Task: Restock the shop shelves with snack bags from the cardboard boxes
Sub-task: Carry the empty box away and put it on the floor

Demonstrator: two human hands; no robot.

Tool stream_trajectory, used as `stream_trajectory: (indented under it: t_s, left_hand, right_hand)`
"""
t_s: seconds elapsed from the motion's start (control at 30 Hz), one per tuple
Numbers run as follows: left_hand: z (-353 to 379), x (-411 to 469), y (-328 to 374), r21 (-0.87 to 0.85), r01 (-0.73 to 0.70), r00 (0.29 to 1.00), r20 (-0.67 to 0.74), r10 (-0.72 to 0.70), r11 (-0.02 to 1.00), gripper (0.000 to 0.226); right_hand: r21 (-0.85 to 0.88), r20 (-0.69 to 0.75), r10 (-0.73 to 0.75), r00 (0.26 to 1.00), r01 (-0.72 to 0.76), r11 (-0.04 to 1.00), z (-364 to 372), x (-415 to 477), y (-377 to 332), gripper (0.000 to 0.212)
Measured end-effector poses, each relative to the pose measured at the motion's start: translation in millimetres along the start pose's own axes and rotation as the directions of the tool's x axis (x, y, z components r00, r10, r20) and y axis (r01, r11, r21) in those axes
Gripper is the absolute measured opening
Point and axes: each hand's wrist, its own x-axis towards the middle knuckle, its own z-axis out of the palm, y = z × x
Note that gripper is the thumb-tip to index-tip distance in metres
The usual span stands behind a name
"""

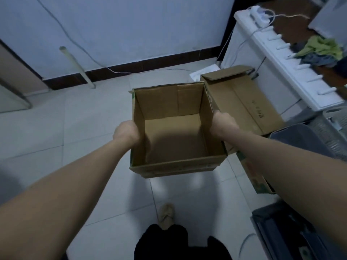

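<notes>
left hand (126, 132): grip curled over the left wall of the cardboard box (174, 139), mid-frame.
cardboard box: open, empty.
right hand (223, 122): grip curled over its right wall.
step: likely clearing the emptied box; next needs a full one.

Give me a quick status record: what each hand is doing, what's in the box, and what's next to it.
left hand: grips the left wall of the open cardboard box
right hand: grips the right wall of the same box
box contents: none visible; bare bottom, no snack bags
box position: seemingly lifted above the tiled floor, shadow beneath
nearby: second cardboard box, open, right beside it
shelves: not in view
</notes>
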Motion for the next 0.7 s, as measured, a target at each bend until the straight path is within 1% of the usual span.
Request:
stream_trajectory:
  t_s: [0.07,0.17,0.23,0.27,0.37,0.43,0.53,0.7]
  left_hand:
    - [21.2,42.8,12.9,-0.001,0.011,1.0,0.017,-0.011,1.0,0.031]
    - [64.0,103.0,29.1,0.036,0.006,0.998,0.055,-0.008,0.999,0.013]
    - [99.2,139.4,39.3,0.037,0.017,0.997,0.073,-0.019,0.999,0.005]
    - [119.8,157.3,43.4,0.044,0.02,0.996,0.084,-0.023,0.999,0.008]
    - [185.4,206.0,53.4,0.048,0.048,0.99,0.128,-0.054,0.998,0.027]
    - [228.7,235.0,60.7,0.031,0.053,0.988,0.146,-0.057,0.998,0.028]
    - [285.6,268.8,70.0,0.001,0.07,0.982,0.174,-0.069,0.998,0.028]
    - [350.7,308.3,74.8,-0.06,0.117,0.974,0.2,-0.103,0.991,0.031]
  right_hand:
    - [0.023,-0.013,0.013,1.0,-0.012,1.0,21.6,42.8,3.3,0.034]
    - [0.046,0.017,0.038,0.999,-0.038,0.998,63.7,103.9,16.2,0.035]
    - [0.036,0.037,0.054,0.998,-0.056,0.998,95.4,145.3,30.4,0.037]
    - [0.022,0.048,0.063,0.997,-0.064,0.998,112.3,165.5,38.9,0.038]
    - [-0.009,0.078,0.083,0.994,-0.082,0.997,161.3,222.1,63.6,0.036]
    - [-0.033,0.097,0.097,0.991,-0.094,0.995,191.6,257.5,80.1,0.035]
    - [-0.058,0.113,0.119,0.986,-0.113,0.992,231.2,303.5,101.3,0.038]
    - [-0.092,0.119,0.133,0.984,-0.123,0.988,281.5,359.3,122.4,0.043]
